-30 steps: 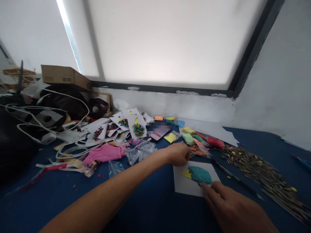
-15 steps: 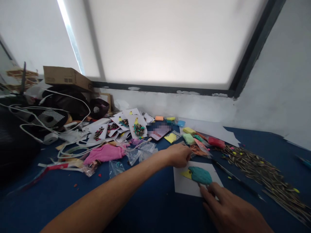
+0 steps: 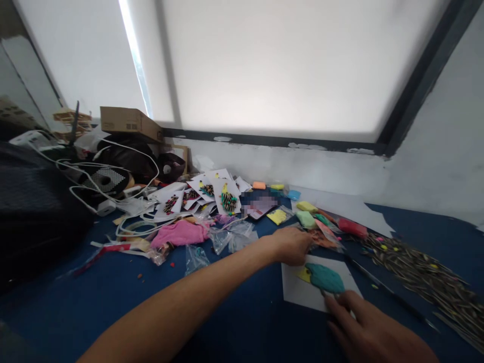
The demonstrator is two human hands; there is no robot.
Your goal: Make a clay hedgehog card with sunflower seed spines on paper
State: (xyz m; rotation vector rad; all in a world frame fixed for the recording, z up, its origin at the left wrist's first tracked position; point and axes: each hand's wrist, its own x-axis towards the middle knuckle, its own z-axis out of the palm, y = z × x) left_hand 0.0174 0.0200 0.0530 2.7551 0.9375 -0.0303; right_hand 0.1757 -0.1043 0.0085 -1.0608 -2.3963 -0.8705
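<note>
A white paper card [image 3: 298, 289] lies on the blue table with a teal clay shape [image 3: 325, 278] pressed on it. A yellow clay piece with a dark dot [image 3: 304, 274] joins the shape's left end, like an animal's head. My right hand [image 3: 372, 322] is at the card's lower edge, thumb and finger drawn together at the teal clay's underside; a small dark bit shows at the tips, too small to name. Over the card's upper left corner is my left hand [image 3: 293, 245], fingers curled downward beside brown clay in clear wrap [image 3: 321, 238]. Its fingertips are hidden.
Striped sunflower seeds [image 3: 427, 275] are heaped at right, beside a dark pen [image 3: 389, 290]. Coloured clay packs, including red [image 3: 351, 227], sit behind. Decorated cards [image 3: 228, 197], a phone [image 3: 260, 206], pink clay [image 3: 179, 234] and white cables [image 3: 132, 227] crowd the left and back.
The view has turned left, so everything sits further right in the picture. Both hands keep nearly the same places at the card, and the clay shape looks unchanged.
</note>
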